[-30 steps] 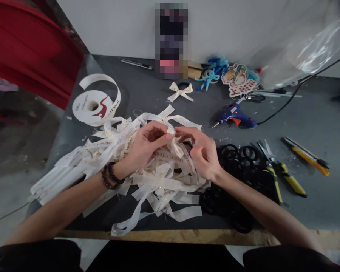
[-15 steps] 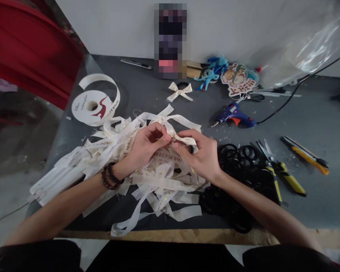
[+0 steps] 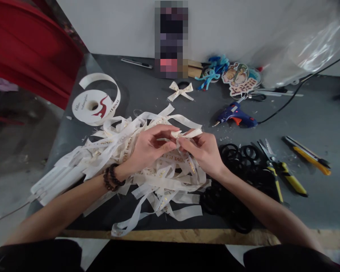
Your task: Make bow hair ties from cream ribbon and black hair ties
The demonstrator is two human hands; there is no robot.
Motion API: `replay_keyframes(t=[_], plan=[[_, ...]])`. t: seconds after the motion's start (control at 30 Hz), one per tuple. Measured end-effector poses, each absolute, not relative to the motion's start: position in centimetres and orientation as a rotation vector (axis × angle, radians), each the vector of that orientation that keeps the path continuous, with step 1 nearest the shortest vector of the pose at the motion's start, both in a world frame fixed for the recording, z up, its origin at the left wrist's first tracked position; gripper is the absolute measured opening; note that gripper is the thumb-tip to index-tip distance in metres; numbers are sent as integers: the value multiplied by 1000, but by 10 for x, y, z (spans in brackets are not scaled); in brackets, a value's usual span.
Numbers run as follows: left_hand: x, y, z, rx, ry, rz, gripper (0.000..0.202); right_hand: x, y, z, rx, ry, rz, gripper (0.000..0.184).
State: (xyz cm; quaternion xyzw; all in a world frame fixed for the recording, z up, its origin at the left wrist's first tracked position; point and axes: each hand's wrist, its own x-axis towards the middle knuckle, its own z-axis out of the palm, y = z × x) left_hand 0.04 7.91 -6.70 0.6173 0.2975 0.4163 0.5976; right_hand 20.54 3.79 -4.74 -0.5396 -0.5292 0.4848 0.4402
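Between my two hands is a cream ribbon (image 3: 191, 133), folded and gathered, held above a heap of loose printed ribbon strips (image 3: 164, 183). My left hand (image 3: 155, 145) pinches its left end between thumb and fingertips. My right hand (image 3: 205, 153) grips the ribbon from the other side, thumb pressed against the forefinger. Part of the ribbon is hidden behind the fingers. Beyond the hands lies a finished cream bow (image 3: 181, 91) with a black hair tie behind it. Black hair ties (image 3: 243, 166) are piled just right of my right hand.
A ribbon spool (image 3: 86, 107) lies at left, near a white power strip (image 3: 59, 177). To the right are a blue glue gun (image 3: 235, 115) with its cord, yellow-handled snips (image 3: 283, 170) and a yellow utility knife (image 3: 308, 155). Another knife (image 3: 136, 63) lies at the back.
The ribbon has turned in my fingers and shifted slightly right and up. My left fingers have reached further over it, and my right thumb has moved up to the gathered part.
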Motion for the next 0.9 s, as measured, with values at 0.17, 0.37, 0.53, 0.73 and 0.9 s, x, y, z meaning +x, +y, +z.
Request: replay_keyframes(t=[0.17, 0.37, 0.53, 0.73, 0.9], plan=[[1, 79, -67, 1415, 822, 1009, 30, 204, 34, -46, -1355, -1532, 992, 21], [1, 82, -74, 1351, 830, 1073, 18, 204, 32, -46, -1461, -1568, 815, 20], [2, 81, -72, 1373, 816, 1015, 29, 204, 32, -46, -1475, -1549, 842, 22], [5, 80, -69, 1438, 833, 1017, 14, 205, 31, -43, -1491, -1569, 813, 22], [2, 77, -63, 1448, 868, 955, 15, 204, 34, -43, -1508, -1574, 829, 24]])
